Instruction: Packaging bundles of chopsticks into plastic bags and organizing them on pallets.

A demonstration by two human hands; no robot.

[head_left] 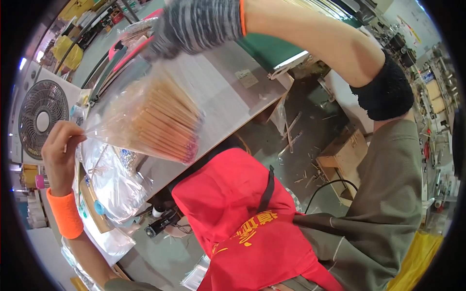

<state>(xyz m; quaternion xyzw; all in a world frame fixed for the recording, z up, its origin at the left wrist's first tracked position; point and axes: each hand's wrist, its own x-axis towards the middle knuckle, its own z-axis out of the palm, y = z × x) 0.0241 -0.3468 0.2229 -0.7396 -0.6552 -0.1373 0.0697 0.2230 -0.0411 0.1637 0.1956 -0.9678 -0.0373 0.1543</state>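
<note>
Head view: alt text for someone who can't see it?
A person's bare left hand pinches the gathered end of a clear plastic bag of thin tan sticks over a grey table. The right hand, in a striped glove, is up near the bag; its grip is unclear.

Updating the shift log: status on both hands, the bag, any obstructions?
Left hand pinching clear bag by one end, thin sticks inside. Gloved right hand near bag, grip blurred. Shiny plastic packaging close by.

A grey box fan (42, 121) stands at left; a black cable (335, 181) curves by a small wooden cabinet (344, 149).
</note>
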